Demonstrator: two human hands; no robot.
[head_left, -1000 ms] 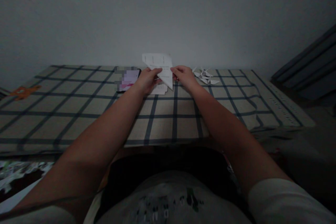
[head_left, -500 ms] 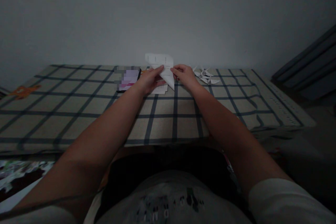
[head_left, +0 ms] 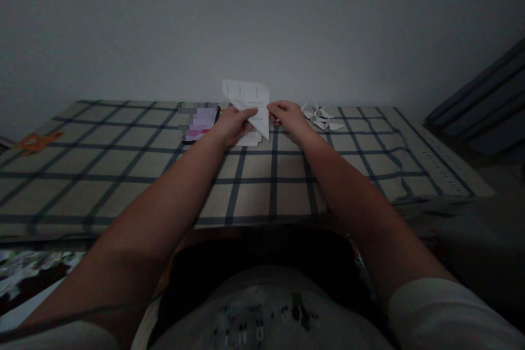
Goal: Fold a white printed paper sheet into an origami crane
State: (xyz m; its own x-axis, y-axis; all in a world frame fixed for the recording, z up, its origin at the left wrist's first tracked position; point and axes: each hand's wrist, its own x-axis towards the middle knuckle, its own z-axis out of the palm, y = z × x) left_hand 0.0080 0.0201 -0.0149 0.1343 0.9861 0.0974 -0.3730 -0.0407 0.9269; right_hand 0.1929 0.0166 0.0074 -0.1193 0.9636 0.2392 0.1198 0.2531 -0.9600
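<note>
A folded sheet of white paper (head_left: 251, 93) with faint print is held up above the table, its lower end narrowing to a point. My left hand (head_left: 233, 124) grips it from the left, thumb across its face. At the sheet's right edge, my right hand (head_left: 287, 117) pinches it between thumb and fingers. Under and beside my left hand lie some flat papers (head_left: 251, 138), partly hidden by it. Several folded white paper shapes (head_left: 322, 118) with pointed ends lie just right of my right hand.
A phone (head_left: 200, 120) with a lit, partly blurred screen lies left of my left hand. The checked cloth (head_left: 254, 197) covers the table. An orange item (head_left: 39, 143) is at the far left. A wall (head_left: 262, 22) rises behind the table.
The held sheet has shifted slightly left and shows more of its printed face. My left hand's fingers are now more hidden behind the sheet. My right hand has barely moved.
</note>
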